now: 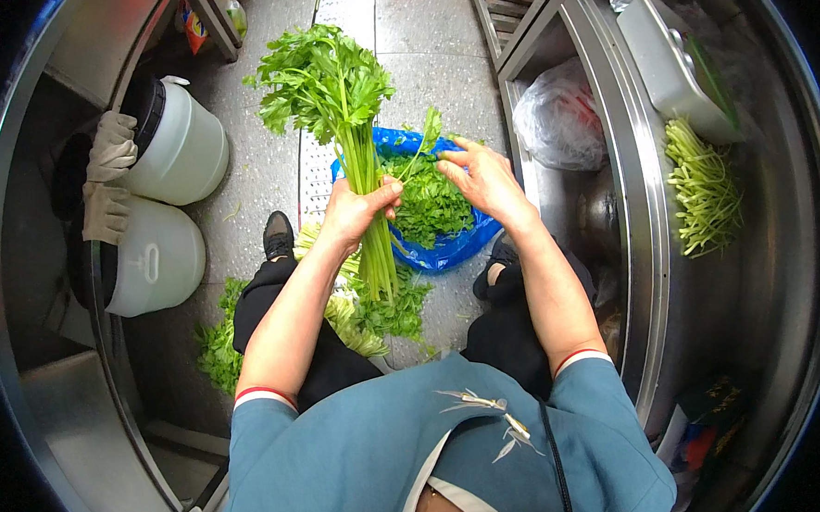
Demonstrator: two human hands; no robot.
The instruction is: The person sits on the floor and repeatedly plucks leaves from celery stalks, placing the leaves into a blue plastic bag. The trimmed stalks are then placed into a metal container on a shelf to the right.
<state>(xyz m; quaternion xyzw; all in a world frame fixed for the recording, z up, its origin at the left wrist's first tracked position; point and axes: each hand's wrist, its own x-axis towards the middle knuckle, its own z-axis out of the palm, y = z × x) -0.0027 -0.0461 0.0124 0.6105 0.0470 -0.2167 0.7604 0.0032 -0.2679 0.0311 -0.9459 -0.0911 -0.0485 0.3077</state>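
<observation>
My left hand (359, 208) is wrapped around a bunch of leafy celery (359, 154), its leaves pointing away from me and its stalk ends towards me. One thin sprig (431, 131) sticks out sideways from the bunch near my left thumb. Close to that sprig is my right hand (481, 179), fingers spread, with nothing visible in its grasp; whether a fingertip touches the stem is unclear. Below both hands a blue plastic bag (445, 255) lies open on the floor, filled with green celery leaves (432, 209).
More greens (392, 312) lie on the floor between my feet and by my left leg. Lidded white plastic barrels (185, 146) stand at left, with work gloves (107, 174) over a rail. At right, a steel sink (662, 298) holds cut stalks (702, 188) and a grey container (671, 61).
</observation>
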